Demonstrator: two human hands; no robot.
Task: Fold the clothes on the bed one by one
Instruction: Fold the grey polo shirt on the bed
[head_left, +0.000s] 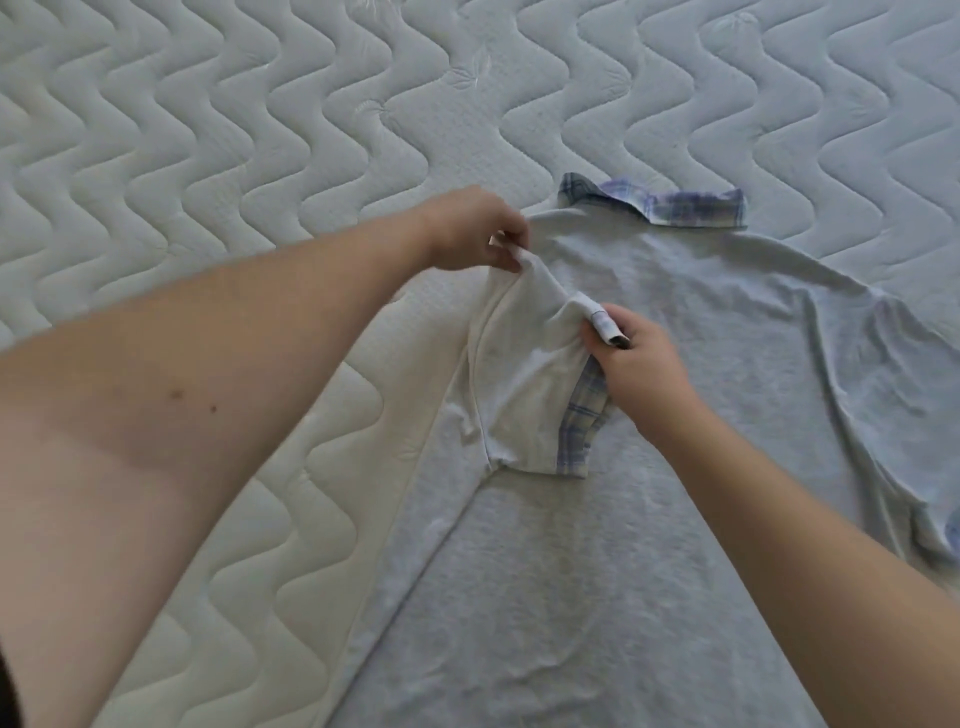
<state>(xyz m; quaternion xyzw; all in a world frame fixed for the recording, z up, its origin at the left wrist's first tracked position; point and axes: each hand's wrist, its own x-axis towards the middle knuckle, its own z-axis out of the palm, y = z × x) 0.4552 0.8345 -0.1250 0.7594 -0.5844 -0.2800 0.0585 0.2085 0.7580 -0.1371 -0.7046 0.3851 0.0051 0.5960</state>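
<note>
No brand or legible writing shows on anything. A pale grey polo shirt (649, 364) of soft, faintly mottled knit lies spread back-up on the bed (260, 130), whose bare mattress has a white quilted cover stitched in wavy zigzag channels. The shirt's blue-and-white plaid collar (670, 205) lies flat just beyond both grips. The left hand (475, 228) pinches the shoulder edge of the left sleeve (524, 384) between thumb and curled fingertips, its grip closed tight on the cloth. The right hand (636, 364) has its fingers curled round the sleeve's plaid-trimmed cuff, with a small white fold of fabric sticking up from its grip. Between the two grips the sleeve is turned inward over the shirt body, showing its whiter inner face and a raised seam. Below the grips the shirt's body runs smooth toward the person, with soft wrinkles on the far right sleeve (904, 364).
</note>
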